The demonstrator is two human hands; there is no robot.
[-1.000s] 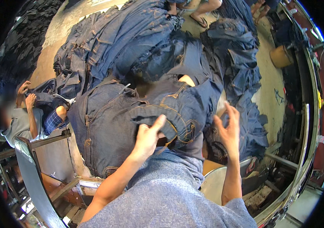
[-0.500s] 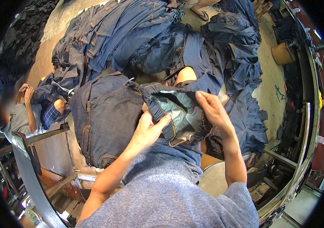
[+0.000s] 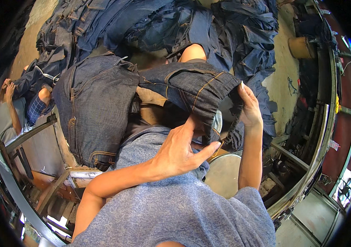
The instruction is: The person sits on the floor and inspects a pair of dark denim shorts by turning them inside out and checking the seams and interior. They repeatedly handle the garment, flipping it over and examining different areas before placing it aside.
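A dark denim garment (image 3: pixel 196 88) with orange stitching and a gathered, elastic-looking waist lies across my lap, its waist opening turned to the right. My left hand (image 3: pixel 177 150) holds the near side of the waist, the thumb at the edge and the other fingers partly hidden behind the cloth. At the far right edge of the waist, my right hand (image 3: pixel 250 108) pinches the gathered band between thumb and fingers. Some light blue lining shows inside the opening. Another dark denim piece (image 3: pixel 101 90) drapes on my left, touched by neither hand.
A large heap of denim garments (image 3: pixel 142 24) spreads ahead and to the right. Below the garment is a round pale lid or seat top (image 3: pixel 222 175). Another person (image 3: pixel 8 109) sits at the left, holding cloth. A tan cylinder (image 3: pixel 299 47) stands at the far right, near metal and wooden rails.
The garment has been turned so its outer face shows and its opening faces right. My left hand has moved right and lower; my right hand has shifted slightly right.
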